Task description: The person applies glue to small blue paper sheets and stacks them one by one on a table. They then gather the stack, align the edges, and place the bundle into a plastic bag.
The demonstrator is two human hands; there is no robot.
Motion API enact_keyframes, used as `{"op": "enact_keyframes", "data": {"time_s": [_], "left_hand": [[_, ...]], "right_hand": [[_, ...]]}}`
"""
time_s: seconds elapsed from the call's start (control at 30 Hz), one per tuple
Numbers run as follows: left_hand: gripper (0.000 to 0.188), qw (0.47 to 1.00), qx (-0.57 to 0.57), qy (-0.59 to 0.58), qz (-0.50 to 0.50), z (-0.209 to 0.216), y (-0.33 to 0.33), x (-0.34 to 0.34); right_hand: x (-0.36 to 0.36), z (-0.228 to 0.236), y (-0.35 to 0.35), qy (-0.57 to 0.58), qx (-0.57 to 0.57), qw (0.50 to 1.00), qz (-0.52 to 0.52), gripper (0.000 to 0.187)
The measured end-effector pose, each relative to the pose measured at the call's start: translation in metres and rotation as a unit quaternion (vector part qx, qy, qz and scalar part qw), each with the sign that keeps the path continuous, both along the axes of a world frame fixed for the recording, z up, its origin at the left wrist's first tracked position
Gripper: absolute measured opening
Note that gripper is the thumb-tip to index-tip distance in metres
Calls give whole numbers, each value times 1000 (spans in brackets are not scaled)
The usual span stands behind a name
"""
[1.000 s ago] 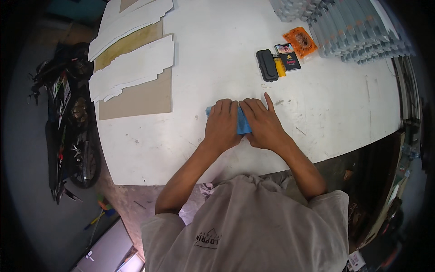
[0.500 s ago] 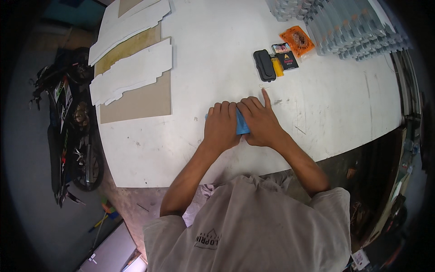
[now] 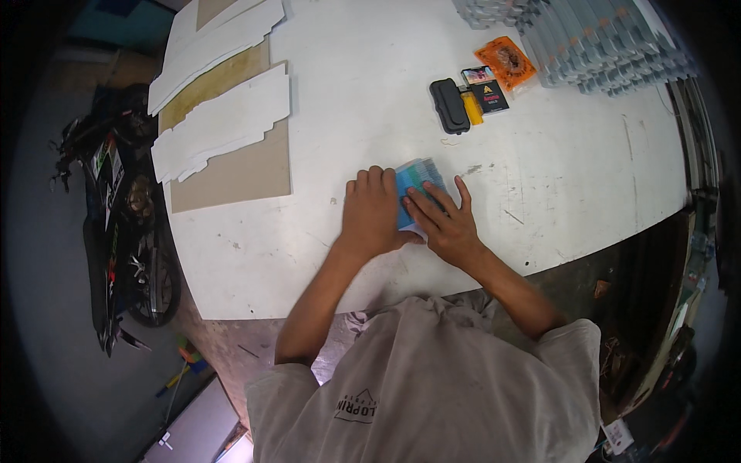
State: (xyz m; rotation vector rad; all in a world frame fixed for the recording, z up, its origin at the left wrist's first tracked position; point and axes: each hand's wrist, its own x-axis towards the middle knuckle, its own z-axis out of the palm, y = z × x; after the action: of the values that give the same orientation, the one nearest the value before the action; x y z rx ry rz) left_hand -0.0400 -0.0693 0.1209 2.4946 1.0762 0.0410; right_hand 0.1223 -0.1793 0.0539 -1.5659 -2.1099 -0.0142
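Observation:
A small stack of blue and teal printed sheets (image 3: 422,171) lies at the table's near middle, its right edges fanned into thin steps. My left hand (image 3: 372,207) covers the stack's left side, fingers curled over the far edge and thumb stretched along the near edge. On the right part of the stack rest the fingers of my right hand (image 3: 449,230). They are spread and fairly straight, with the little finger lifted apart. Much of the stack is hidden under both hands.
Beyond my hands lie a black case (image 3: 450,106), a yellow lighter (image 3: 472,108), a dark box (image 3: 488,96) and an orange packet (image 3: 505,63). White cut sheets (image 3: 224,116) on brown board (image 3: 239,170) are at left. Clear plastic pieces (image 3: 594,46) are piled far right. A motorcycle (image 3: 116,224) stands left.
My right hand has loosened from its closed grip and moved slightly right and nearer me, fingers now spread on top. The stack has fanned out and more of it shows.

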Motion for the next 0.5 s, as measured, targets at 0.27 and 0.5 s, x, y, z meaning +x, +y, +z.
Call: {"op": "enact_keyframes", "data": {"time_s": [0.27, 0.5], "left_hand": [[71, 966, -252, -50, -17, 13, 76, -14], [75, 957, -288, -43, -7, 9, 82, -13]], "right_hand": [[1, 2, -1, -18, -3, 1000, -4, 53], [2, 4, -2, -3, -21, 1000, 0, 54]]}}
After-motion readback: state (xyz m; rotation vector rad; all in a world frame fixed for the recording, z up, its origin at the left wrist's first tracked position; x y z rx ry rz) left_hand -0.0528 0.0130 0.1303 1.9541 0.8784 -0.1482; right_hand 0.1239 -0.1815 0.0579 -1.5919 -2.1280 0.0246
